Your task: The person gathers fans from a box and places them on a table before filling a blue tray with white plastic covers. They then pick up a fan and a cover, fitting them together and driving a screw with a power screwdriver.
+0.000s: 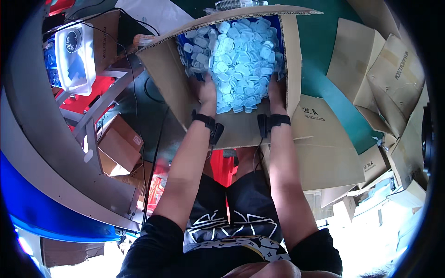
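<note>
Inside the upper-centre box (163, 79), my left hand (206, 89) and right hand (277, 92) seemingly gather pieces (241, 62) — can't tell spread or hold — next needing even pressure.

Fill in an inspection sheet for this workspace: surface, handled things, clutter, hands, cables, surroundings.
Surface: green floor, partly visible.
Handled things: open brown cardboard box holding many small, pale-blue, rounded pieces.
Clutter: brown cardboard cartons, right; translucent white plastic bin, left.
Hands: left hand and right hand inside the box, at either side of the pieces; fingers mostly hidden, grip unclear.
Cables: thin black cables, left; nothing seen crossing the pieces.
Surroundings: curved grey panel, left.
</note>
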Available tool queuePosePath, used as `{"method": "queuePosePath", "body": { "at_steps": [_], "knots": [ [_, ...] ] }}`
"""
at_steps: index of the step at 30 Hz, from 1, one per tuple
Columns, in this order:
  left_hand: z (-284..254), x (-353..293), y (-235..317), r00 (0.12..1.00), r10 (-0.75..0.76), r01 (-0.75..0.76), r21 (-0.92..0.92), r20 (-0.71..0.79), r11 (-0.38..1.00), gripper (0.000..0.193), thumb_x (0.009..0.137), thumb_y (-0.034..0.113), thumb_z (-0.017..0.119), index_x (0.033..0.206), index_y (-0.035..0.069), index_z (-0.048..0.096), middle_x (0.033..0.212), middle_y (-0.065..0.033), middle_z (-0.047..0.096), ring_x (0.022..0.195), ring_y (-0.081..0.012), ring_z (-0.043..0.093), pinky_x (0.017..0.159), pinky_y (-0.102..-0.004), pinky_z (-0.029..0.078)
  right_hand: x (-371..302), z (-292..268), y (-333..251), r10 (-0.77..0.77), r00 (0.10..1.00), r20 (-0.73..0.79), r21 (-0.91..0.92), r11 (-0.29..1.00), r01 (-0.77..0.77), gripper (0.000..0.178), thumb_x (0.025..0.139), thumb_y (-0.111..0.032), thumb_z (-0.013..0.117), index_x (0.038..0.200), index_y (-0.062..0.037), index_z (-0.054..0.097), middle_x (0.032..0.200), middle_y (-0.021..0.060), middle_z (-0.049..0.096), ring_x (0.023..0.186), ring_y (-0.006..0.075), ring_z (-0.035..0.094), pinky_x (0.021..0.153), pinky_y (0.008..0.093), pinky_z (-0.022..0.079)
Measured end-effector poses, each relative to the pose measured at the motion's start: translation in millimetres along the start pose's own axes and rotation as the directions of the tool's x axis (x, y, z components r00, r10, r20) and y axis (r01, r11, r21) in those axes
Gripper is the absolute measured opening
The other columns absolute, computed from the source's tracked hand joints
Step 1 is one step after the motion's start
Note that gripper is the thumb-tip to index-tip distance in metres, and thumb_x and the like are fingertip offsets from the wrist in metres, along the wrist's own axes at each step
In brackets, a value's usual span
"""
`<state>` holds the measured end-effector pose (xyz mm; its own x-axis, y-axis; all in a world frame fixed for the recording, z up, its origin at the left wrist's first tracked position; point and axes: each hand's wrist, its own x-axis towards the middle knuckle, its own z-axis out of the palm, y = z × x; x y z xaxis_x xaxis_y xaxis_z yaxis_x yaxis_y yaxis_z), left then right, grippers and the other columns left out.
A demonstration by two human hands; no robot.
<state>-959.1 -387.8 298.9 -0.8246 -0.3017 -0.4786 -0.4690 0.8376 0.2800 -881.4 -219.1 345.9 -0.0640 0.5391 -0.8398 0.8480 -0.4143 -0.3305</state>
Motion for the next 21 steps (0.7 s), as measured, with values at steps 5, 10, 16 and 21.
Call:
{"method": "queuePosePath", "body": {
  "at_steps": [5,10,16,21],
  "knots": [
    [27.3,-65.8,31.4,0.997,-0.049,0.062,0.237,-0.061,0.97,0.078,0.095,0.045,0.058,0.149,-0.004,0.031,0.148,-0.0309,0.041,0.141,-0.0428,0.035,0.118,-0.0442,0.024,11.6,39.3,60.1,-0.33,0.938,-0.104,-0.42,0.87,0.259,0.069,0.093,-0.042,0.055,0.145,0.0021,0.042,0.143,0.0277,0.05,0.133,0.0448,0.046,0.111,0.0468,0.038],
    [-9.5,-68.4,39.1,0.868,-0.047,0.242,-0.337,0.495,0.91,0.075,0.095,0.042,0.059,0.148,-0.005,0.035,0.152,-0.029,0.037,0.143,-0.0406,0.031,0.117,-0.0447,0.026,-22.1,34.2,24.8,0.017,0.965,0.262,0.173,0.983,-0.064,0.071,0.093,-0.042,0.056,0.145,0.0038,0.041,0.143,0.0307,0.047,0.136,0.0444,0.042,0.114,0.0479,0.032],
    [-31.4,-31.5,68.5,0.948,0.271,-0.201,-0.347,0.168,0.916,0.063,0.095,0.031,0.06,0.143,-0.005,0.04,0.144,-0.0282,0.045,0.134,-0.0411,0.043,0.112,-0.0447,0.033,-25.0,-3.6,-2.3,-0.036,0.98,0.196,0.283,0.959,-0.021,0.069,0.095,-0.037,0.058,0.145,0.0066,0.039,0.146,0.03,0.044,0.136,0.0431,0.042,0.115,0.0475,0.031],
    [-1.4,24.7,60.0,0.952,0.292,-0.304,-0.182,-0.09,0.935,0.057,0.091,0.02,0.064,0.138,-0.005,0.043,0.135,-0.0273,0.053,0.122,-0.0419,0.053,0.106,-0.0453,0.04,-62.8,-31.5,-13.2,-0.66,0.689,-0.3,-0.42,0.74,0.526,0.059,0.098,-0.024,0.057,0.143,0.0094,0.039,0.148,0.031,0.041,0.138,0.0424,0.041,0.116,0.0445,0.031]
  ]
}}
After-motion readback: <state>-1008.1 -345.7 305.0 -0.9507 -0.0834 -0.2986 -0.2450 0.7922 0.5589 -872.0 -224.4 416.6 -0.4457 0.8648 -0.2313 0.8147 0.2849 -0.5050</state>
